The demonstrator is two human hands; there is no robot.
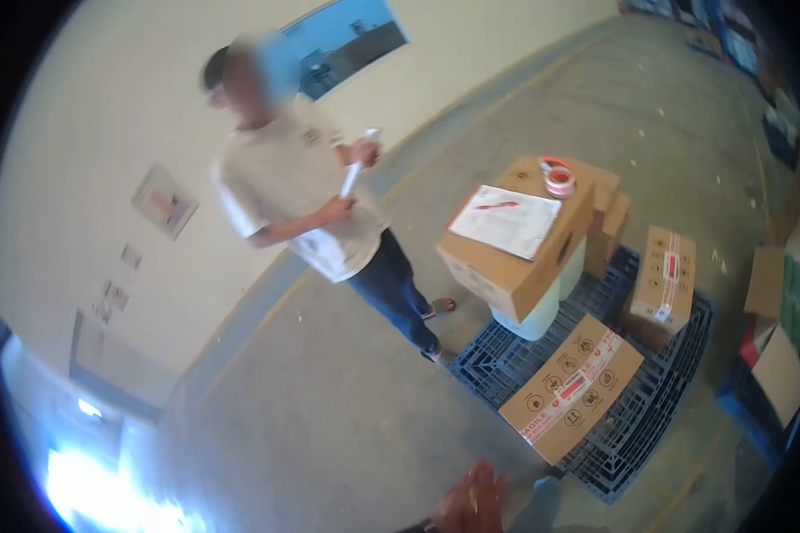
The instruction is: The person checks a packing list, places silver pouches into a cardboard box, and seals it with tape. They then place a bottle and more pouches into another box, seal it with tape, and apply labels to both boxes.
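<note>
At the bottom edge, my left hand (456,508) and my right hand (489,497) are close together, apparently touching. Both are blurred and partly cut off, so their fingers cannot be made out clearly. Nearest to them is a sealed cardboard box (578,377) with printed symbols and red-and-white "FRAGILE" tape, lying on a blue plastic pallet (498,360). Behind it, a larger carton (498,266) rests on pale round containers (533,320). On that carton lie a clipboard with papers (516,226), a red pen (496,206) and a tape roll (560,183).
Another taped box (665,275) stands at the pallet's right side. A person (302,195) stands at the left, holding a white strip-like object (353,178) in both hands. Open cartons (778,373) line the right edge. A wall with a window (351,44) runs behind the person.
</note>
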